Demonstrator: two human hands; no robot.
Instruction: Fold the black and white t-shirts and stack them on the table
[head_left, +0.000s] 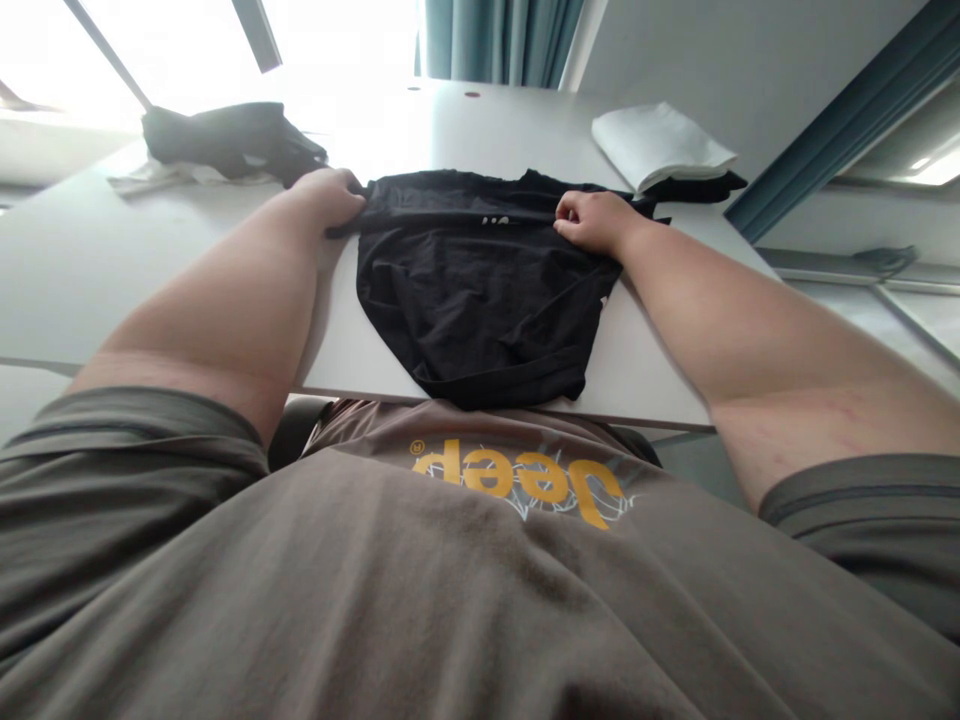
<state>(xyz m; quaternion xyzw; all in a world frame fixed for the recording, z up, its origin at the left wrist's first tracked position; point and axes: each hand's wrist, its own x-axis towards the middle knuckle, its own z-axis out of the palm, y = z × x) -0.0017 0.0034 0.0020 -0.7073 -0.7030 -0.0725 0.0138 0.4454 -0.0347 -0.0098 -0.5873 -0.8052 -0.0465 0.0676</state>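
Note:
A black T-shirt (480,310) lies spread on the white table in front of me, wrinkled, with its lower edge reaching the table's near edge. A small pale print shows near a fold across its upper part. At the shirt's upper left, by the sleeve, my left hand (330,200) is closed on the fabric, its fingertips partly hidden. My right hand (594,222) pinches the cloth at the upper right, just right of the print, with thumb and fingers bent together.
Folded white cloth (660,145) rests at the back right, with black cloth (697,187) under it. Dark garments (225,140) are heaped at the back left over something pale. The white table (105,270) extends to the left. Blue-green curtains (502,40) hang beyond its far edge.

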